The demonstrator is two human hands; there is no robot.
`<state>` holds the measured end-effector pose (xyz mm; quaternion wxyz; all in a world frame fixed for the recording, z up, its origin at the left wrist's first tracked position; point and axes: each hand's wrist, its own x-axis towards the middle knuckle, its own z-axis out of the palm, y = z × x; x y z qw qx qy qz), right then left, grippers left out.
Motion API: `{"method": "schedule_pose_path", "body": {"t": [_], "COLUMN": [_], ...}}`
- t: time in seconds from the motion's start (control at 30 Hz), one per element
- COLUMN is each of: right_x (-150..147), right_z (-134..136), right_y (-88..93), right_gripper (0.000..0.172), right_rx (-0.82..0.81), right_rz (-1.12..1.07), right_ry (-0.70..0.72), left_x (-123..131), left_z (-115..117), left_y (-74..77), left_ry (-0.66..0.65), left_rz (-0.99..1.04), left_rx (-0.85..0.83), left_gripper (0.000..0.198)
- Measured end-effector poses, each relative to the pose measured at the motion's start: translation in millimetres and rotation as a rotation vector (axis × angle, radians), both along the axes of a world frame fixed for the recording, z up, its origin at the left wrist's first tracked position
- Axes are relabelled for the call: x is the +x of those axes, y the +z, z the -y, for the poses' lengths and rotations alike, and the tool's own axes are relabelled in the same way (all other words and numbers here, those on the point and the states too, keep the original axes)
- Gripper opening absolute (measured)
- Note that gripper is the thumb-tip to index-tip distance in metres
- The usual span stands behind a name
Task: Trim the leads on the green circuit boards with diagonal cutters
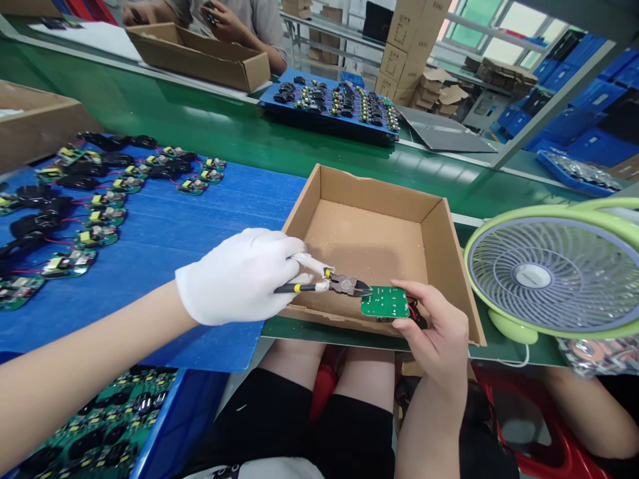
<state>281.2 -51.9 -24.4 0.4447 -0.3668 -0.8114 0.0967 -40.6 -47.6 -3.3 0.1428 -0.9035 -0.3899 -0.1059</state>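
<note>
My left hand (244,276), in a white glove, is closed round the handles of a pair of diagonal cutters (344,285). The jaws point right, and their tips meet the left edge of a green circuit board (385,303). My bare right hand (434,326) pinches that board by its right end between thumb and fingers. The board's solder side faces up, and dark and red wires (415,311) show behind it near my fingers. Both hands are over the near side of a shallow cardboard box (369,229), which has small bits scattered on its floor.
Rows of wired circuit boards (107,216) lie on a blue sheet (200,233) at left. A green fan (534,273) stands right of the box. Below left is a blue bin (160,426) of boards. Across the bench, a person (224,26) works behind another cardboard box (200,56).
</note>
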Motion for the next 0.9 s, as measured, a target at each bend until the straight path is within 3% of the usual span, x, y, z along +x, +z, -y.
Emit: {"method": "schedule_pose_path", "body": {"t": [0.4,0.9], "right_x": [0.2,-0.7], "right_z": [0.9,0.8], "right_y": [0.2,-1.8], "right_gripper": [0.045,0.032], "right_rx": [-0.019,-0.048], "right_rz": [-0.032,-0.027], "right_ry": [0.022,-0.008], "left_x": [1.2,0.1], "left_z": [-0.4,-0.7], "left_y": [0.5,-0.8], "left_ry": [-0.026,-0.024], "left_rz": [0.034,0.034], "left_rx": [0.043,0.029], "left_gripper": [0.024,0.019]}}
